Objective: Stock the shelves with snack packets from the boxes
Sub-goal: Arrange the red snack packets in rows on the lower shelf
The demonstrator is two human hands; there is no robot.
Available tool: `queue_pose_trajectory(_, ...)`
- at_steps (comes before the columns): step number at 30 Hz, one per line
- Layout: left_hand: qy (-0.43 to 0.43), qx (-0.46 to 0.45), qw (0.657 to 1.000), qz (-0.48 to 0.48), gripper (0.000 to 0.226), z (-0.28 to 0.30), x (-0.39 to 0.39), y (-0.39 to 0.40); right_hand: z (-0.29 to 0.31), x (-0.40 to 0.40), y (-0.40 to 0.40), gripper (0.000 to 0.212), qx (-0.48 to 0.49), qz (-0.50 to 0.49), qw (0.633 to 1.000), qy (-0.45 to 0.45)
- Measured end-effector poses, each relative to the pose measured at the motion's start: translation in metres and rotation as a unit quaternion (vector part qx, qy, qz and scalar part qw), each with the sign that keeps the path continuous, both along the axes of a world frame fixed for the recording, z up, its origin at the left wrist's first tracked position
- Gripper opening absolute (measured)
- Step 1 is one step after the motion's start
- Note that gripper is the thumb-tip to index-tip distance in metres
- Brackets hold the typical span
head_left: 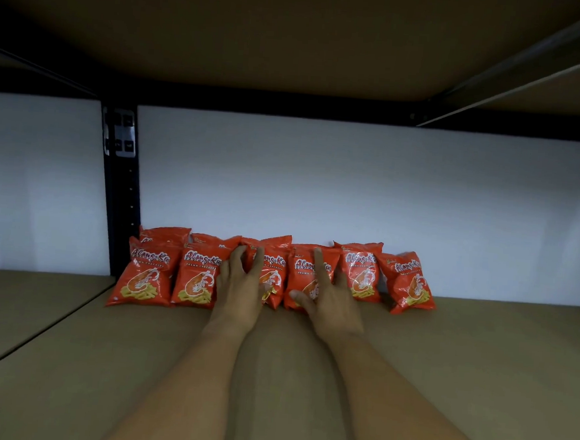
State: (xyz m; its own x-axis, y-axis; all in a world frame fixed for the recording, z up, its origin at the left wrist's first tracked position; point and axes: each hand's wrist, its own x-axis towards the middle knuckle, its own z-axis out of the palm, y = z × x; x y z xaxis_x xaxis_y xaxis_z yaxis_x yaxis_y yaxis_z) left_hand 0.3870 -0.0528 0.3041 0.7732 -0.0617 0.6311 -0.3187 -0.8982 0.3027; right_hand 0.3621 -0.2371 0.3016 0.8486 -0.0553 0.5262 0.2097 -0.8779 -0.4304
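A row of glossy red-orange prawn-cracker snack packets (271, 273) is being lined up along the back of the tan wooden shelf board (443, 368), propped against the white back panel (352, 190). Six packets are being shown in the front row, with at least two more tucked behind at the left end, next to the black metal upright post (119, 208).

The third packet from the left (272, 280) is being gripped by the left hand (239, 281), whose fingers (238, 254) are being curled round its upper left edge. The fourth packet (303, 275) is being pressed by the right hand (327, 298), whose fingers (318, 256) are being held straight and spread, flat against its face, with nothing being clasped.

The task is being judged as only partly done: the row is reaching barely past the middle of the shelf, the rightmost packet (409, 283) is leaning askew, and the right stretch and the whole front of the board are being left unfilled. The neighbouring shelf section (18, 304) at the left is likewise being left bare. The boxes are not being shown, so the remaining stock cannot be told.
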Motion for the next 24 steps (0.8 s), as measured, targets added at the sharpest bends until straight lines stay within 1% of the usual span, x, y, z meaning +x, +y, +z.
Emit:
queue_pose_trajectory(4,-0.022,-0.012,0.999,-0.019,0.069,0.002,-0.012,0.0,0.001,-0.015,-0.006,0.097,0.031,0.01,0.999,0.003)
queue_pose_trajectory(7,-0.035,-0.03,0.998,-0.043,0.067,0.008,-0.023,-0.003,-0.001,-0.032,-0.019,0.094,0.026,0.012,0.999,0.018)
queue_pose_trajectory(10,-0.039,-0.072,0.992,-0.097,0.062,0.014,-0.04,-0.016,-0.001,-0.055,-0.034,0.09,0.016,0.01,1.0,0.02)
queue_pose_trajectory(12,-0.024,-0.101,0.984,-0.147,0.057,0.021,-0.06,-0.033,0.0,-0.071,-0.045,0.087,0.033,0.008,0.999,0.011)
queue_pose_trajectory(14,-0.002,-0.113,0.974,-0.194,0.051,0.026,-0.085,-0.053,0.003,-0.093,-0.055,0.078,0.038,0.007,0.999,0.007)
queue_pose_trajectory(17,0.049,-0.098,0.963,-0.244,0.046,0.022,-0.13,-0.085,0.004,-0.133,-0.076,0.057,0.024,0.006,1.0,0.016)
queue_pose_trajectory(20,0.092,-0.096,0.951,-0.278,0.039,0.005,-0.176,-0.114,-0.001,-0.178,-0.107,0.05,0.0,-0.014,0.999,0.044)
queue_pose_trajectory(24,0.111,-0.104,0.934,-0.323,0.034,-0.013,-0.228,-0.15,-0.007,-0.25,-0.15,0.038,-0.022,-0.042,0.999,0.022)
